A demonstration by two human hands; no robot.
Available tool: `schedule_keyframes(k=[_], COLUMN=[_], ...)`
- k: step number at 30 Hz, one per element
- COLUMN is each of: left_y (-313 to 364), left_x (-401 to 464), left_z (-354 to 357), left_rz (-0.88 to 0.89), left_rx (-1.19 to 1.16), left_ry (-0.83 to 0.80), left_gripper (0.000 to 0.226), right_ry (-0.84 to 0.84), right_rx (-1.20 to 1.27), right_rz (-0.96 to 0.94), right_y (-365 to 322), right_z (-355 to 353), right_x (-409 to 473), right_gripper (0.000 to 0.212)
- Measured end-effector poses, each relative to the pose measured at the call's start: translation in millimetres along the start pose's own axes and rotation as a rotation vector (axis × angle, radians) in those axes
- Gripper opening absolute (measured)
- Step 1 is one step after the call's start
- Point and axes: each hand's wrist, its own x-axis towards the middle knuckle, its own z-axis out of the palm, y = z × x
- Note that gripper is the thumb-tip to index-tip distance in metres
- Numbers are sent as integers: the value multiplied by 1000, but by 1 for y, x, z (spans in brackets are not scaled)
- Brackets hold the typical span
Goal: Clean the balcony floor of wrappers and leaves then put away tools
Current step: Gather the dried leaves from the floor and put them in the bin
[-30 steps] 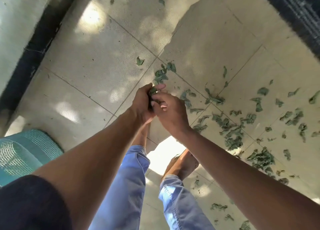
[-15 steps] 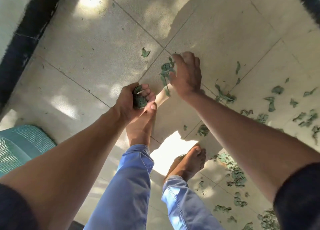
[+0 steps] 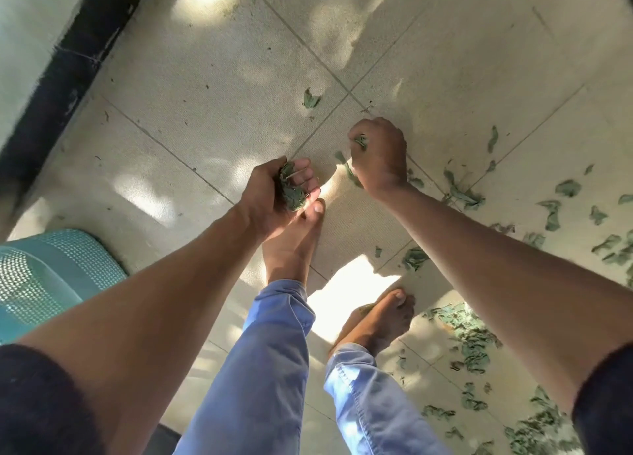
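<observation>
My left hand (image 3: 270, 190) cups a wad of green leaves (image 3: 290, 190) just above my left foot. A little to the right, my right hand (image 3: 378, 155) is closed in a fist around a few leaf pieces (image 3: 360, 141), with one strip (image 3: 349, 172) hanging below it. More dried green leaves are scattered over the cream tiled floor (image 3: 212, 119) to the right (image 3: 567, 189) and lower right (image 3: 474, 346). A single leaf (image 3: 310, 99) lies alone beyond my hands.
A teal perforated plastic basket (image 3: 44, 276) stands at the left edge. A dark skirting strip (image 3: 65, 74) runs along the wall at upper left. My bare feet (image 3: 380, 321) and blue trouser legs fill the lower middle.
My right hand, flat over a leaf cluster half a second ago, has closed into a fist on leaves and lifted them. The left hand keeps its wad; the view has shifted slightly.
</observation>
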Motion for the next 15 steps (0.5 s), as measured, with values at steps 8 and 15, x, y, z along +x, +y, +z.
schedule_keyframes(k=[8,15], left_y=[-16,-25], left_x=[-6,-4], left_z=[29,39], left_rz=[-44,-40], left_rx=[25,-181], left_ry=[-101,-191], left_gripper=[23,36], right_ry=[-11,-88], right_rx=[306,233], right_rz=[-139,-133], right_y=[-75,-93], right_z=[-48,-55], right_x=[-86,-114], right_gripper=[19,42])
